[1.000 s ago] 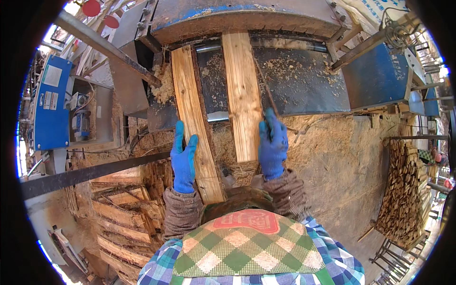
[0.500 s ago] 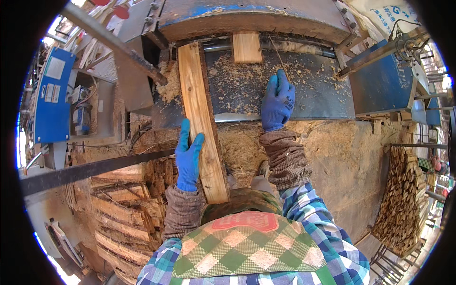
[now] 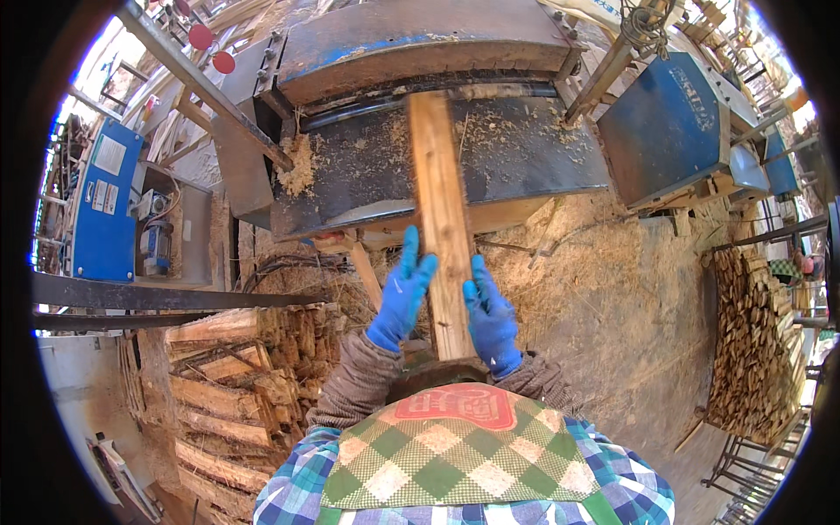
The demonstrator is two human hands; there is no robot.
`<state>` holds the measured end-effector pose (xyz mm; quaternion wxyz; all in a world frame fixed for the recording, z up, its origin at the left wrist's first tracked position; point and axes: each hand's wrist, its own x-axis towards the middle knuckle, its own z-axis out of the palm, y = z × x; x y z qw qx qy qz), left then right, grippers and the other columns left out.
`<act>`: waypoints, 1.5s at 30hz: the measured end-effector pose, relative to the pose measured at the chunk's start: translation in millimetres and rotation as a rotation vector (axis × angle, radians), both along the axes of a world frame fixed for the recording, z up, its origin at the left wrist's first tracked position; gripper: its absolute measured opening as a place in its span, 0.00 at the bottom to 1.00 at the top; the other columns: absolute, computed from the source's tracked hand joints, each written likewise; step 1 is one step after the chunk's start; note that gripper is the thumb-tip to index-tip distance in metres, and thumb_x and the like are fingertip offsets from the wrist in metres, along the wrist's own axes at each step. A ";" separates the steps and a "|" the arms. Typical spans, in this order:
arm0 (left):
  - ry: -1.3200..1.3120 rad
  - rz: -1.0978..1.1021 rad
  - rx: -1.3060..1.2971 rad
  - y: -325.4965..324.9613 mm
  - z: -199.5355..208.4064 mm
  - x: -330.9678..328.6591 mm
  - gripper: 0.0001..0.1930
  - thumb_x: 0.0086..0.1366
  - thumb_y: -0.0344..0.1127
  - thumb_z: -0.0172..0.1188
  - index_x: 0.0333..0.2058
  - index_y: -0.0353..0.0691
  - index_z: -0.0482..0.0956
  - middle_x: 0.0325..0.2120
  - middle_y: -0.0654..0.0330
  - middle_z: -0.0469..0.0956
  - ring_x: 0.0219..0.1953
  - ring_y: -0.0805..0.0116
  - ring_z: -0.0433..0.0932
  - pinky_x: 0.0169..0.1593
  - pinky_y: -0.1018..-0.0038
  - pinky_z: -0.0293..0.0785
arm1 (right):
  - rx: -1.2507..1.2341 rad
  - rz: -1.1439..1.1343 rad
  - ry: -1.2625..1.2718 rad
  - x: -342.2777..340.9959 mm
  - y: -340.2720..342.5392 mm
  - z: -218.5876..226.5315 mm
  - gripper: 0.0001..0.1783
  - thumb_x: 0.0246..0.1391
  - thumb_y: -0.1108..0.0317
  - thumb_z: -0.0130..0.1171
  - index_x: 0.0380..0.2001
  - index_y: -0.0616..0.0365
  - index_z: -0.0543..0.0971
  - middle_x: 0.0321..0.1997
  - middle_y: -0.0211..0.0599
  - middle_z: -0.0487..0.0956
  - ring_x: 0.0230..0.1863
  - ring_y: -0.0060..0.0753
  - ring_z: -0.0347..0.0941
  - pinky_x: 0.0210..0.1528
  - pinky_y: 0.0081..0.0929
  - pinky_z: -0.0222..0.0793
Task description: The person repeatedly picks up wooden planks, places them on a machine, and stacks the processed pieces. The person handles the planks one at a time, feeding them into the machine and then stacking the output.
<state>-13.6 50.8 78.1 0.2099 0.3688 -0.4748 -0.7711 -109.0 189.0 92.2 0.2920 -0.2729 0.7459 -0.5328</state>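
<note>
A long, rough-edged wooden board (image 3: 442, 219) lies lengthwise in front of me, its far end on the dark metal table (image 3: 516, 157) of a large woodworking machine. The near end reaches back to my waist. My left hand (image 3: 402, 293), in a blue glove, grips the board's left edge with its fingers pointing forward. Against the right edge, a little nearer to me, my gloved right hand (image 3: 493, 319) grips the same board. Fingers beneath the wood are hidden. Sawdust and shavings (image 3: 302, 166) are scattered over the table, heaped at its left.
Rough boards (image 3: 219, 398) are stacked at my lower left, beside a dark metal bar (image 3: 175, 297). A blue-doored electrical box (image 3: 105, 201) stands at the left, a blue machine housing (image 3: 665, 131) at the right. Another wood stack (image 3: 752, 350) stands far right.
The board has shifted right to the middle of the table. My right hand has come back from the table onto its right edge. The short wood piece at the machine's opening no longer shows.
</note>
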 end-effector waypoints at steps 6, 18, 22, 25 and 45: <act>-0.164 -0.238 -0.669 58.0 35.9 17.8 0.49 0.65 0.41 0.67 0.73 0.36 0.43 0.65 0.45 0.66 0.61 0.58 0.71 0.62 0.63 0.70 | -0.036 -0.024 0.237 -52.0 -18.1 16.5 0.25 0.69 0.62 0.54 0.66 0.57 0.69 0.56 0.54 0.79 0.50 0.37 0.82 0.45 0.34 0.76; -0.573 -0.286 -1.262 6.4 -2.3 -23.5 0.48 0.64 0.59 0.61 0.72 0.39 0.50 0.66 0.41 0.62 0.69 0.38 0.58 0.69 0.44 0.55 | -0.005 -0.082 0.558 -95.5 -91.2 -24.8 0.24 0.64 0.66 0.60 0.62 0.55 0.74 0.49 0.50 0.78 0.43 0.46 0.79 0.43 0.36 0.77; -0.749 -0.273 -1.310 -54.2 3.2 -55.8 0.46 0.65 0.65 0.54 0.70 0.35 0.54 0.68 0.43 0.57 0.72 0.36 0.48 0.70 0.39 0.44 | 0.049 -0.151 0.902 -133.6 -154.7 -46.4 0.21 0.58 0.70 0.64 0.56 0.56 0.78 0.49 0.47 0.77 0.50 0.48 0.75 0.49 0.40 0.75; -0.676 -0.190 -1.334 -91.8 -9.0 -81.3 0.46 0.64 0.67 0.51 0.69 0.36 0.57 0.69 0.46 0.57 0.73 0.38 0.47 0.71 0.39 0.41 | -0.268 -0.352 0.404 -161.8 -185.6 -72.4 0.13 0.63 0.70 0.60 0.49 0.63 0.81 0.45 0.44 0.83 0.47 0.39 0.77 0.51 0.37 0.73; -0.634 0.800 -0.756 70.0 -104.8 52.2 0.31 0.72 0.50 0.54 0.70 0.50 0.61 0.70 0.49 0.57 0.73 0.48 0.53 0.73 0.53 0.51 | -0.275 0.375 0.425 -78.5 -177.8 -21.9 0.21 0.70 0.65 0.52 0.60 0.66 0.73 0.61 0.54 0.75 0.59 0.46 0.73 0.63 0.40 0.70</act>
